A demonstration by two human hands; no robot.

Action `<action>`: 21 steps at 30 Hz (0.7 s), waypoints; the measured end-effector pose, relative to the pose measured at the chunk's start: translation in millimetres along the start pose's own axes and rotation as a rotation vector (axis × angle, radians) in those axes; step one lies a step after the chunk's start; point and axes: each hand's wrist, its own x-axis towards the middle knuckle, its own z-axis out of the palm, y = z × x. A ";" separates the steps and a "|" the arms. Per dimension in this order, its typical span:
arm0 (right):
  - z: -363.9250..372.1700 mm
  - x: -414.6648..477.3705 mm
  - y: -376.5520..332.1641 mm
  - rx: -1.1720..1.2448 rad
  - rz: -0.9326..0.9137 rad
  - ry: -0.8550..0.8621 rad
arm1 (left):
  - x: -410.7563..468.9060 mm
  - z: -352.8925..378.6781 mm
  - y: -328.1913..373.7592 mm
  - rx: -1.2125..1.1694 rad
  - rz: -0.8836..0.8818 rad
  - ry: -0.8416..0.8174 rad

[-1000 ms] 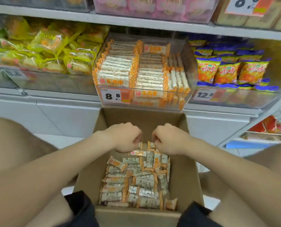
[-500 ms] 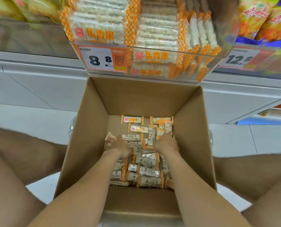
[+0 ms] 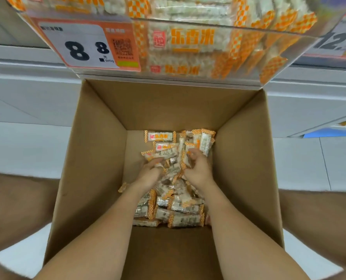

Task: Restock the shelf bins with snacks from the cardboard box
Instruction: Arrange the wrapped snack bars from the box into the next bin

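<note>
Snacks (image 3: 168, 207) sit low in the cardboard box (image 3: 99, 158); your left hand (image 3: 150, 174) and right hand (image 3: 196, 170) have plunged down among them, fingers (image 3: 157, 160) curled round packets, a fresh load for the far shelf bin (image 3: 188, 47).

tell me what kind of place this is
Likely a shop aisle: a clear shelf bin of wrapped snacks with an 8.8 price tag, and a cardboard box of more below.
</note>
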 end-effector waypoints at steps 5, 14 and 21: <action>0.4 -2.5 2.1 0.035 0.041 -0.110 | 3.8 -3.4 -2.7 0.075 0.118 0.259; 2.7 -16.0 -33.9 0.173 -0.106 -0.037 | -15.4 -1.7 32.5 -0.240 0.142 0.252; -16.2 -38.6 -66.8 0.372 -0.008 -0.122 | -28.8 -5.1 50.0 -0.537 0.091 0.121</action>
